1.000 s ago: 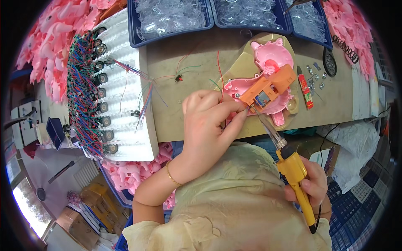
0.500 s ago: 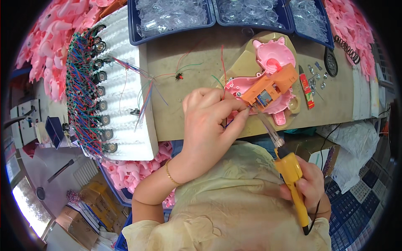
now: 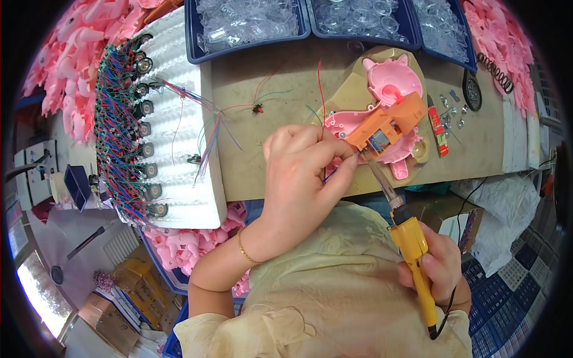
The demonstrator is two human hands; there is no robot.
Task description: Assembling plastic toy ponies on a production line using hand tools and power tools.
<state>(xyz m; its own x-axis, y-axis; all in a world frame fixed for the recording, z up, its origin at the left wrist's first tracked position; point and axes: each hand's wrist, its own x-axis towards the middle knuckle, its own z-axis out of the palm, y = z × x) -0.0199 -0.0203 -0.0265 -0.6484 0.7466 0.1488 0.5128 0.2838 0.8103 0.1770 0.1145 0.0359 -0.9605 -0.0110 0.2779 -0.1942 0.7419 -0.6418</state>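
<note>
My right hand (image 3: 440, 262) is closed round the yellow soldering iron (image 3: 415, 262), whose metal tip reaches up to the lower left corner of an orange plastic housing (image 3: 371, 136). Next to that corner, my left hand (image 3: 310, 173) pinches a thin wire between thumb and forefinger; most of the wire is hidden by the fingers. Red and green wires rise behind the knuckles. The housing lies across a pink animal-shaped shell (image 3: 394, 80), which rests in a tan holding block (image 3: 345, 94). A blue part shows through the housing's opening.
On the left, a white foam block (image 3: 188, 137) carries small round speakers (image 3: 146, 109) with bundled wires. Blue bins (image 3: 248, 56) of clear plastic parts line the back. A red and yellow tube (image 3: 439, 132), small metal pieces (image 3: 455, 107) and a black oval object (image 3: 471, 92) lie at right.
The soldering iron's handle end has shifted slightly left and down, with its tip still by the orange housing. My left hand keeps its pinch almost in place.
</note>
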